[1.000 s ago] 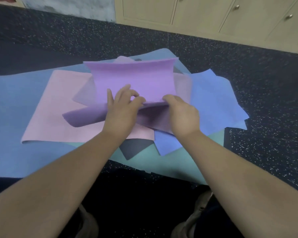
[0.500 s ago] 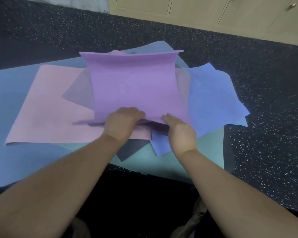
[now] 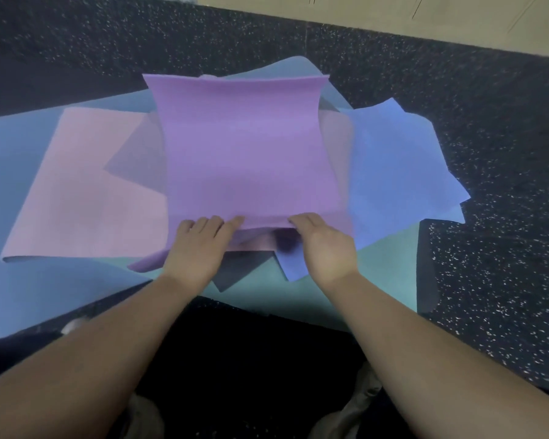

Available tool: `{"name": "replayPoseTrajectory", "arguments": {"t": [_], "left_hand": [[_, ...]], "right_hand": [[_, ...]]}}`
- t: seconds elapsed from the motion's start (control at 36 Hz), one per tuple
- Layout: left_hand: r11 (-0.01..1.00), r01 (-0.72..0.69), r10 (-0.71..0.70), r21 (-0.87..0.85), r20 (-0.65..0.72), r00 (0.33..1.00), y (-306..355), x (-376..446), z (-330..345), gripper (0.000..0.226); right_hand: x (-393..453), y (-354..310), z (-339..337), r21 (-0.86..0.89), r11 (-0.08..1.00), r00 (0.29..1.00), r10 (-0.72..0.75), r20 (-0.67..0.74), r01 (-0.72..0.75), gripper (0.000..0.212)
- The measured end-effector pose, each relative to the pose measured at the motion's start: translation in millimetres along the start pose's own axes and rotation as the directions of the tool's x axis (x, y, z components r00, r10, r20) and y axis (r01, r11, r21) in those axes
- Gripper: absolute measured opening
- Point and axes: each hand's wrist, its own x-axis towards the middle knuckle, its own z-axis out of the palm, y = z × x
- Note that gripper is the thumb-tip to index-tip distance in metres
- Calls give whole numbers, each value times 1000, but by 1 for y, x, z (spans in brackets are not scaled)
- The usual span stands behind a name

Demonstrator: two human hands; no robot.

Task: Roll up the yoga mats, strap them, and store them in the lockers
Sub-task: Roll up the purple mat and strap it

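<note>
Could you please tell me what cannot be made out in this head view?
- Lockers: cut off by the top edge.
- Fingertips of both hands: tucked under the purple mat.
- Dark mat: mostly buried under other mats.
- Straps: none visible.

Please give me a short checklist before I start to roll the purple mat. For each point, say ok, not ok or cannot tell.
1. Both hands hold the near edge: ok. Left hand and right hand grip the purple mat.
2. Purple mat lies on top: ok.
3. Purple mat flat: not ok, its far edge curls up.
4. Mats beneath tidy: not ok; pink mat and blue mat lie askew.
5. Strap at hand: cannot tell.
</note>
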Motion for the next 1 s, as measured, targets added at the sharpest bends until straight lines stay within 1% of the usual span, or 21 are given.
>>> {"name": "replayPoseTrajectory", "arguments": {"t": [0.06,0.14,0.17,0.25,0.33,0.36,0.42,0.44,0.47,0.5,0.53,0.56,0.58,0.64,0.67,0.72,0.78,0.81,0.86,0.94,1.0], "left_hand": [[999,21,-21,-32,-3,1000,3,-6,7,48],[998,4,1,-67,70,998,6,-13,13,56],[997,1,6,-77,83,997,7,-14,13,49],[995,-16,19,-100,30,999,7,-13,12,4],[992,-15,15,-124,3,1000,6,-12,9,23],[991,-40,39,-127,-4,999,4,-13,10,33],[989,-83,88,-123,41,995,1,-17,10,57],[991,-86,95,-103,83,992,0,-18,9,66],[994,-92,98,-55,127,987,-1,-20,10,74],[995,-99,95,9,206,974,0,-22,9,80],[989,-123,94,84,289,953,2,-23,7,81],[978,-153,89,140,379,921,4,-24,4,76],[975,-164,79,151,453,888,6,-26,4,68],[996,-85,48,42,549,835,7,-28,4,58],[999,-42,37,-5,576,817,8,-28,4,56],[998,-10,41,-54,608,793,10,-31,8,54],[997,8,40,-74,625,779,12,-34,9,57],[997,7,41,-75,618,785,12,-35,9,59],[997,-1,48,-79,602,797,12,-34,7,62],[995,-10,68,-98,614,786,10,-31,7,61],[994,2,65,-109,608,791,9,-30,7,62]], "right_hand": [[-3,3,7,-25,999,999,-28,-15,28,41],[-10,8,22,-29,994,989,-107,-99,105,22],[-12,10,26,-63,992,985,-120,-126,113,21],[-19,8,35,-138,981,967,-164,-195,139,32],[-22,3,38,-140,978,955,-187,-228,158,27],[-22,2,38,-133,978,957,-186,-222,159,22],[-23,1,35,-91,987,979,-145,-145,133,6],[-23,0,31,-76,991,991,-113,-72,107,12],[-22,-2,27,-99,989,994,-109,21,110,18],[-21,-2,24,-143,983,990,-106,89,118,23],[-20,-3,21,-170,977,986,-108,128,129,27],[-20,-5,17,-199,971,982,-99,163,131,29],[-19,-6,16,-216,967,979,-101,178,139,31],[-17,-8,19,-245,957,972,-107,207,158,36],[-18,-9,23,-264,951,975,-114,191,163,38],[-21,-10,34,-297,936,982,-189,23,188,43],[-28,-12,49,-273,939,947,-265,-181,211,35],[-31,-12,58,-265,932,918,-312,-245,246,28],[-37,-16,75,-246,922,893,-361,-270,299,28],[-40,-20,88,-270,930,912,-320,-255,251,39],[-38,-16,96,-280,935,921,-293,-258,219,52]]}}
